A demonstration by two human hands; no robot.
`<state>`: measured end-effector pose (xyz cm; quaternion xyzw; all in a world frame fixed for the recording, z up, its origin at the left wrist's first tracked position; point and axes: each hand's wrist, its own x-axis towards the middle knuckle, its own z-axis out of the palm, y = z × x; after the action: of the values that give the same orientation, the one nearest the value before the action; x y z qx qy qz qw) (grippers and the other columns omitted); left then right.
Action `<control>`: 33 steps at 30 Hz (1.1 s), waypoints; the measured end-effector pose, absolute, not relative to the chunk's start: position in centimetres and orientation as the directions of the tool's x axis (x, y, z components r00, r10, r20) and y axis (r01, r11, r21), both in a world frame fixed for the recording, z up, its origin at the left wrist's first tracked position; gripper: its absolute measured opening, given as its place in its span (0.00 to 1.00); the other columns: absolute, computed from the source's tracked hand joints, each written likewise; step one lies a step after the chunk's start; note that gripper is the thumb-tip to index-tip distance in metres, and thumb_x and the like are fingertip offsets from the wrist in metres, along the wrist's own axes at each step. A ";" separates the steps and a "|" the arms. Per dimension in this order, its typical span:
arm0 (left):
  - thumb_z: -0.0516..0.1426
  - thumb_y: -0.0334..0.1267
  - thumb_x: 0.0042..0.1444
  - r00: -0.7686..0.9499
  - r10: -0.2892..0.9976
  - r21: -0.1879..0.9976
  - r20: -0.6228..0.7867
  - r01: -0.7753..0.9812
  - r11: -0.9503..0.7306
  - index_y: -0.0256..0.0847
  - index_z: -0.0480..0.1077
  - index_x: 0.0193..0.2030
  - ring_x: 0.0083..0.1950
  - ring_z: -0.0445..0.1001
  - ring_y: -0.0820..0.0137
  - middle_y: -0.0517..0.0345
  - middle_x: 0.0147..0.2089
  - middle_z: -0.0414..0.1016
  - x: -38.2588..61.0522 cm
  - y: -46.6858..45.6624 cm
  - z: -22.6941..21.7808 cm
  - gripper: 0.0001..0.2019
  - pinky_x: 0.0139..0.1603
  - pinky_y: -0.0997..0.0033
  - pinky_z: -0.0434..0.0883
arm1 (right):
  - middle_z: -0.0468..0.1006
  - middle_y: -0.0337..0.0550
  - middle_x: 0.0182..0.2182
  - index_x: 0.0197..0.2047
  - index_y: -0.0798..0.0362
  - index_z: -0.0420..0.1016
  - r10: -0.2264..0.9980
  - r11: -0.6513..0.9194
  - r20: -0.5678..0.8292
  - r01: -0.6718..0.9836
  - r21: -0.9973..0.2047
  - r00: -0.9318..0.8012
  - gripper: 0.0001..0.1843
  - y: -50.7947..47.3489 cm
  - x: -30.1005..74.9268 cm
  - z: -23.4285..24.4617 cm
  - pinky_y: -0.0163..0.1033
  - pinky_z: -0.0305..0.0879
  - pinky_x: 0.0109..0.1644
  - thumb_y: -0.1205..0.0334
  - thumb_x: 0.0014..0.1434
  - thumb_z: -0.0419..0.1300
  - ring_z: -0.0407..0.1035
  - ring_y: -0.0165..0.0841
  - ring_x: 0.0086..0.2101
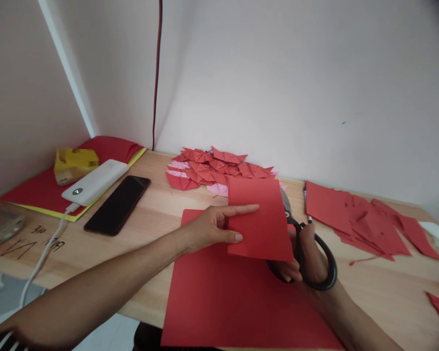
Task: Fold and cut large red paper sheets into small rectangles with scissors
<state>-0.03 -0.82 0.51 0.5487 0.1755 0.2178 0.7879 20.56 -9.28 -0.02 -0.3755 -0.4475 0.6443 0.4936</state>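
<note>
Your left hand pinches the small red sheet by its left edge, thumb underneath and fingers laid flat on top, holding it up just above the table. Your right hand is closed through the loops of the scissors, which meet the sheet's right edge. The sheet hides most of the blades, so you cannot tell whether they are apart.

Under both hands lies a big red sheet that overhangs the near edge of the table. Behind the small sheet, against the wall, sits a heap of folded red shapes. Red scraps lie to the right, near the scissors. Well to the left are a phone, a power bank with its cable, and a yellow pack.
</note>
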 end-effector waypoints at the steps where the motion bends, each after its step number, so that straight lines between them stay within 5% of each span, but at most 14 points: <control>1: 0.65 0.36 0.53 0.846 0.531 0.940 -0.041 -0.147 0.307 0.52 0.64 0.65 0.63 0.69 0.56 0.52 0.63 0.70 0.0 -0.8 0.5 0.32 0.59 0.60 0.68 | 0.53 0.33 0.08 0.15 0.51 0.61 0.973 -0.103 -0.034 -0.297 -0.949 -0.228 0.40 -9.3 20.4 0.1 0.32 0.55 0.15 0.22 0.53 0.43 0.49 0.25 0.10; 5: 0.64 0.35 0.54 0.857 0.513 0.944 -0.047 -0.129 0.303 0.52 0.63 0.65 0.62 0.69 0.57 0.52 0.62 0.71 -0.1 -0.8 0.4 0.32 0.59 0.60 0.67 | 0.58 0.36 0.11 0.18 0.51 0.66 0.986 -0.125 -0.088 -0.278 -0.952 -0.142 0.41 -9.6 20.0 0.6 0.36 0.60 0.21 0.22 0.54 0.39 0.55 0.28 0.15; 12: 0.64 0.36 0.55 0.864 0.500 0.945 -0.054 -0.118 0.306 0.52 0.63 0.66 0.63 0.69 0.56 0.51 0.63 0.71 -0.1 -0.9 0.5 0.32 0.61 0.58 0.66 | 0.57 0.33 0.12 0.27 0.52 0.72 0.986 -0.161 -0.141 -0.325 -0.932 -0.086 0.38 -10.0 20.1 0.9 0.35 0.58 0.19 0.23 0.54 0.44 0.50 0.26 0.13; 33: 0.64 0.35 0.55 0.866 0.492 0.940 -0.085 -0.094 0.329 0.52 0.63 0.66 0.61 0.71 0.58 0.52 0.62 0.72 -0.1 -0.9 0.7 0.32 0.59 0.62 0.68 | 0.48 0.29 0.07 0.13 0.51 0.59 0.979 -0.198 -0.205 -0.221 -0.955 0.009 0.40 -10.2 21.1 0.0 0.31 0.50 0.13 0.21 0.52 0.44 0.42 0.21 0.09</control>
<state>-0.11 -0.86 0.72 0.5493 0.1811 0.1843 0.7947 21.11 -10.18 -0.03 -0.4981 -0.3802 0.5924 0.5063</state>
